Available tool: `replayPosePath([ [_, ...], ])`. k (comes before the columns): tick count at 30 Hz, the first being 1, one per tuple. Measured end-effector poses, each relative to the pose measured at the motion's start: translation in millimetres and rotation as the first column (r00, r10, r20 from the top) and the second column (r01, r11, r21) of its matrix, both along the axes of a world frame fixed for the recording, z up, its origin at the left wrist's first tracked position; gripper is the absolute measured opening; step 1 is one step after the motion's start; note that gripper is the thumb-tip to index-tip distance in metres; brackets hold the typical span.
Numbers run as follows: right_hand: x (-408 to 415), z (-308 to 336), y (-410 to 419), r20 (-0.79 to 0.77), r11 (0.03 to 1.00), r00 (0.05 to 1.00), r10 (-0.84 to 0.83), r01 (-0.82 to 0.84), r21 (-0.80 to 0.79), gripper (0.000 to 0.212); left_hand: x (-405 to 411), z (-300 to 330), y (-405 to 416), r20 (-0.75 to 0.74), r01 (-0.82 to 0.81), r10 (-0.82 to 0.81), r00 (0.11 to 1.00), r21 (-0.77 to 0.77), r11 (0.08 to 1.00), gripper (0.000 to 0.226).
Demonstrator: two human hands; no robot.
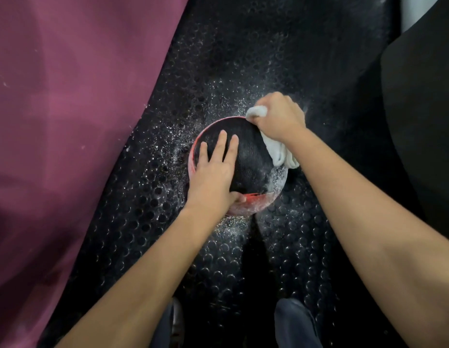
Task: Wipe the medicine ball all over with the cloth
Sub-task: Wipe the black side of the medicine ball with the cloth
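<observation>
A black medicine ball (pixel 251 156) with red trim and white dust on its lower right rests on a studded black floor mat. My left hand (pixel 213 172) lies flat on its left side, fingers spread, thumb at the ball's near edge. My right hand (pixel 276 116) is closed around a white cloth (pixel 281 151) and presses it against the ball's upper right side. One bunch of cloth sticks out past my fist at the far rim, the rest hangs below my wrist.
The black rubber mat (pixel 243 59) is dotted with white powder around the ball. A large maroon padded surface (pixel 67 121) fills the left. A dark object (pixel 424 109) stands at the right. My knees (pixel 293 322) show at the bottom.
</observation>
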State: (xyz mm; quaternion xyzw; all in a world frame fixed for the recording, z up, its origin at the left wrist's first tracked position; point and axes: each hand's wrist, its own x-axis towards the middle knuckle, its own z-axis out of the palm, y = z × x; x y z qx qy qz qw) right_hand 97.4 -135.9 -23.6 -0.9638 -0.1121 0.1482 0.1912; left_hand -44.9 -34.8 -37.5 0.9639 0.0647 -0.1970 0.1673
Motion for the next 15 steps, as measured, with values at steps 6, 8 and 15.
replayPosePath([
  [6,-41.6,-0.5,-16.4,0.158,0.985,0.976,0.153,-0.163,0.054,0.016,-11.9,-3.0,4.8,-0.014,-0.021,0.02,1.0,-0.04,0.999,0.12],
  [8,-31.4,-1.4,-20.9,0.099,0.996,0.995,0.017,-0.025,0.08,0.016,-15.1,-3.2,2.2,0.003,-0.01,0.011,1.0,-0.032,0.999,0.118],
  [15,-48.2,-1.7,-24.9,0.124,0.994,0.992,0.027,-0.041,0.105,0.016,-12.9,-4.7,2.7,-0.007,-0.013,0.013,1.0,-0.009,1.0,0.119],
])
